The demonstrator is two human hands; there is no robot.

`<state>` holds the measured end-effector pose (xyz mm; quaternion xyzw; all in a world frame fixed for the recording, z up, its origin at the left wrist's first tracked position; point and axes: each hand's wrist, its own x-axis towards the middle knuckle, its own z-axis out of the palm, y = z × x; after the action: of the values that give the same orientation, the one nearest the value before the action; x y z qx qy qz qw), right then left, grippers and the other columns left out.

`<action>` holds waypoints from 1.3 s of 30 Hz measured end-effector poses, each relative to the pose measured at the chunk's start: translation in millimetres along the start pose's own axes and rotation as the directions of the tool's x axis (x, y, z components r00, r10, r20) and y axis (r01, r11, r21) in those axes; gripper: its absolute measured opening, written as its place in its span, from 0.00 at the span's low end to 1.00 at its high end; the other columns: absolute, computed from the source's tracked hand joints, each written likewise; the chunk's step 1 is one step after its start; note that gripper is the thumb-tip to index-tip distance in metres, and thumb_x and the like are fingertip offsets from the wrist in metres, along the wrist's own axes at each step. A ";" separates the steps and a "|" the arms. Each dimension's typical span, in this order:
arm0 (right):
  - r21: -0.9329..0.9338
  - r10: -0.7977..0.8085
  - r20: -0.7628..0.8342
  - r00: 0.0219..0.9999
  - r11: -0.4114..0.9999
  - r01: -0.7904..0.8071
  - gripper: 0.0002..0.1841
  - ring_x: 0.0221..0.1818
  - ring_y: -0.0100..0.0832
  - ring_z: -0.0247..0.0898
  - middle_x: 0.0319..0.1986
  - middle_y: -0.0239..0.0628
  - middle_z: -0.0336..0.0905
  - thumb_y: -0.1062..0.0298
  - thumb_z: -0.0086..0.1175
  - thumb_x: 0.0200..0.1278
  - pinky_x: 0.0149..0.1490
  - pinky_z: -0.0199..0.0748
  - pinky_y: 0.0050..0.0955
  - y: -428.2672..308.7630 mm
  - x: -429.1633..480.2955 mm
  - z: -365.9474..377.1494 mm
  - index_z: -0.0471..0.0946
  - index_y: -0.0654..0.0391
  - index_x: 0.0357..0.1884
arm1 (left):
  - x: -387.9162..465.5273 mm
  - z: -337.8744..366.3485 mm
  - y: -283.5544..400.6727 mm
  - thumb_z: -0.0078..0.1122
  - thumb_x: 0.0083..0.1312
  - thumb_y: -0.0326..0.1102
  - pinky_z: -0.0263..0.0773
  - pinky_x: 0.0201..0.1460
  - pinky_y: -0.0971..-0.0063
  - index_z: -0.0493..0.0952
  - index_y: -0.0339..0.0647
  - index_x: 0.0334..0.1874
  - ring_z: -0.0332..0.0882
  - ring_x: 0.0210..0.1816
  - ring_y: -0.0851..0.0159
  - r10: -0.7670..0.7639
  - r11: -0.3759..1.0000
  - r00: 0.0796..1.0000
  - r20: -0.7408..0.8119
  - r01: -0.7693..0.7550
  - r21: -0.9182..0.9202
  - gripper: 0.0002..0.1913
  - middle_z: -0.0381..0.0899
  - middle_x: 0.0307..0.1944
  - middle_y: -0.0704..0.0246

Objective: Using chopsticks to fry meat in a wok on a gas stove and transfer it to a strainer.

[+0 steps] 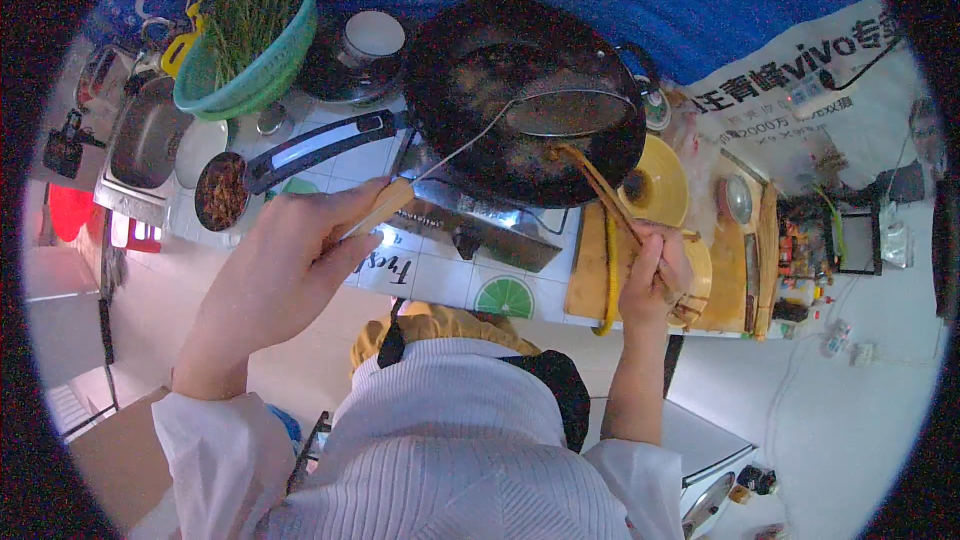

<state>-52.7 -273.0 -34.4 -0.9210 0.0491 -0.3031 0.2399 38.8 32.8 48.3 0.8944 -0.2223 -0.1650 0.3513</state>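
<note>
My left hand (300, 262) grips the wooden handle of a wire mesh skimmer (570, 112), whose round head lies over the dark wok (465, 37). With my right hand (660, 266) I hold a pair of wooden chopsticks (600, 184); their tips reach into the wok just below the skimmer's rim, at a small brownish piece. Pale, blurred shapes show inside the wok, too dim to name. Beneath the wok is a gas stove (495, 236) on the tiled counter. A yellow bowl (660, 180) with something dark inside stands right of the wok.
Left of the wok are a teal basket (262, 82) of long green stalks, a small bowl of dark reddish food (222, 191), a white bowl (201, 146) and a sink (146, 135). A wooden board (589, 270) and a cleaver (751, 270) lie to the right. The wok's long handle (322, 146) points left.
</note>
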 end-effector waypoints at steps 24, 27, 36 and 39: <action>0.384 0.501 0.013 0.865 0.796 -0.467 0.13 0.29 0.22 0.70 0.29 0.33 0.77 0.65 0.44 0.63 0.33 0.66 0.20 -18.4 23.7 -2.7 0.77 0.64 0.34 | -16.9 4.0 -15.5 0.52 0.58 0.27 0.58 0.21 0.77 0.69 0.34 0.53 0.60 0.17 0.72 -0.201 0.968 0.975 -0.095 0.182 -0.174 0.19 0.62 0.15 0.63; 0.341 0.305 -0.031 0.952 0.899 -0.277 0.13 0.28 0.22 0.68 0.30 0.33 0.77 0.64 0.44 0.63 0.32 0.65 0.20 -8.8 22.8 9.6 0.77 0.63 0.36 | -24.4 0.1 -14.0 0.52 0.59 0.27 0.57 0.19 0.81 0.68 0.35 0.55 0.59 0.16 0.78 -0.296 0.920 0.946 -0.130 0.246 -0.304 0.20 0.64 0.17 0.70; 0.454 0.323 0.099 0.941 0.827 -0.331 0.18 0.28 0.26 0.70 0.26 0.38 0.75 0.63 0.36 0.66 0.36 0.67 0.23 -11.5 22.8 48.4 0.74 0.66 0.33 | -38.2 10.7 -24.1 0.50 0.58 0.26 0.56 0.14 0.89 0.66 0.37 0.58 0.61 0.15 0.82 -0.440 0.758 0.883 -0.164 0.268 -0.595 0.22 0.68 0.20 0.76; 0.346 0.163 -0.054 0.985 0.928 -0.135 0.17 0.28 0.28 0.70 0.27 0.41 0.76 0.64 0.35 0.65 0.37 0.67 0.25 -10.8 20.4 44.6 0.73 0.66 0.35 | -38.5 10.7 -27.8 0.50 0.58 0.27 0.56 0.13 0.89 0.66 0.36 0.58 0.61 0.14 0.81 -0.444 0.747 0.876 -0.189 0.246 -0.618 0.23 0.68 0.20 0.75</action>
<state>-10.8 -249.9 -49.7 -0.8458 0.0756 -0.3254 0.4159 9.2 64.8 26.7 0.7853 0.0708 -0.1382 0.5993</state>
